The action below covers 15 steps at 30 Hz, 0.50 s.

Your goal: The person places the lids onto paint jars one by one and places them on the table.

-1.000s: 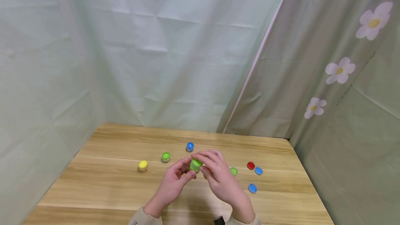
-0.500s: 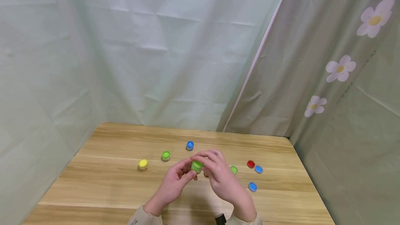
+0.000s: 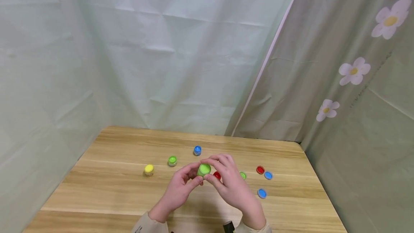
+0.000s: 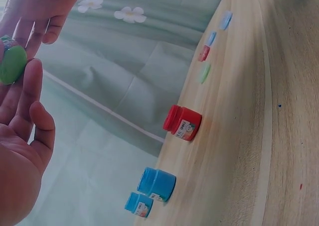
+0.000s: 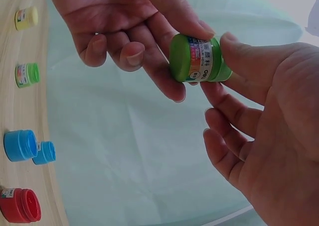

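The green paint jar (image 3: 204,170) is between the two hands, raised above the table (image 3: 116,197). The left hand (image 3: 178,190) grips its body, and the right hand (image 3: 229,186) pinches its upper end. In head view, the red paint jar (image 3: 217,175) is partly hidden behind the right hand.

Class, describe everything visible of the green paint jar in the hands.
The green paint jar is round and plastic-looking, with a multicoloured label marked "deli". It is held roughly upright above the table, its light green top showing in the head view. The left hand grips its body; the right hand pinches near its top. Whether it's lidded is unclear.
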{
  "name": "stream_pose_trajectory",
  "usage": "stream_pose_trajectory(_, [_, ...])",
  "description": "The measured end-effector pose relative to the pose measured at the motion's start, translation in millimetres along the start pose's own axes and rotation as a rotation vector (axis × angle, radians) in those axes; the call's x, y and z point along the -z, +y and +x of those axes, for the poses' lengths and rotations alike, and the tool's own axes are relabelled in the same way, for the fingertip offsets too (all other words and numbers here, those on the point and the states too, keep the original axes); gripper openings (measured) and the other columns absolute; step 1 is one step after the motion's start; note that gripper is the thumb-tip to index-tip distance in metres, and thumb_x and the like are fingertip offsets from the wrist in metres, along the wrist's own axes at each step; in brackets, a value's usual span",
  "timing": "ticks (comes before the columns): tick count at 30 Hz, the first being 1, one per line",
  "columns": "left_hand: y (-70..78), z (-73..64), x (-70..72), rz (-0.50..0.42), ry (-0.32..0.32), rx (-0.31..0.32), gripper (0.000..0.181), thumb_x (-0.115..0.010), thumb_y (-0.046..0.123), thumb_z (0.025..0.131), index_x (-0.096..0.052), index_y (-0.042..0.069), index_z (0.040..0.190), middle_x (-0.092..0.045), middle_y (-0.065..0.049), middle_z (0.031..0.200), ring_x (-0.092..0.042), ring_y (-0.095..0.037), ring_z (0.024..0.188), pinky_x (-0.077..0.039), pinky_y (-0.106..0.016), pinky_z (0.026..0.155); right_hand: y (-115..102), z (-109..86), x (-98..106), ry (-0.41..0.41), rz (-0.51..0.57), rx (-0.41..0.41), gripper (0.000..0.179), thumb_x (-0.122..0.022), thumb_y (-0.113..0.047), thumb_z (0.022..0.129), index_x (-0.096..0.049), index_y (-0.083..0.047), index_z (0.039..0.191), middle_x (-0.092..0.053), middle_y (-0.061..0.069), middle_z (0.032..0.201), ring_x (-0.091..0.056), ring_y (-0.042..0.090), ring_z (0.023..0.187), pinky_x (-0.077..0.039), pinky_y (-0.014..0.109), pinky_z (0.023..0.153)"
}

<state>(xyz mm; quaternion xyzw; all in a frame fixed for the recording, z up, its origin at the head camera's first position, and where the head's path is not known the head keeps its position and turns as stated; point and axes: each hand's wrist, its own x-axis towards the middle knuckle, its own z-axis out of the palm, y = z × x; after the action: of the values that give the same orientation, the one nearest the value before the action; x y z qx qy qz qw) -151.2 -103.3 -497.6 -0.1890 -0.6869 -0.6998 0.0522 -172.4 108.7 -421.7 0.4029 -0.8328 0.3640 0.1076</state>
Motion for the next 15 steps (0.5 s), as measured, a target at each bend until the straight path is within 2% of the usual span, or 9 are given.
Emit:
stream_pose_trajectory(6, [1.2, 1.1, 0.1, 0.001, 0.01, 0.041, 0.038, -0.068, 0.009, 0.106, -0.063, 0.002, 0.142, -0.075, -0.002, 0.107, -0.069, -0.016, 0.095, -0.058, -0.034, 0.087, 1.4, 0.3, -0.9, 0.006, -0.01, -0.015, 0.036, -0.075, -0.031, 0.102, -0.069, -0.02, 0.136, -0.062, -0.01, 0.132, -0.047, 0.018, 0.13, -0.051, 0.046, 0.101])
stream_pose_trajectory(15, [2.3, 0.6, -1.7, -0.021, 0.01, 0.019, 0.037, -0.07, 0.008, 0.105, -0.064, 0.005, 0.141, -0.075, -0.002, 0.111, -0.069, -0.016, 0.095, -0.058, -0.036, 0.088, 0.4, 0.4, -3.1, 0.043, 0.003, -0.05, 0.039, -0.08, -0.037, 0.096, -0.066, -0.024, 0.13, -0.061, -0.016, 0.128, -0.047, 0.016, 0.127, -0.048, 0.045, 0.104])
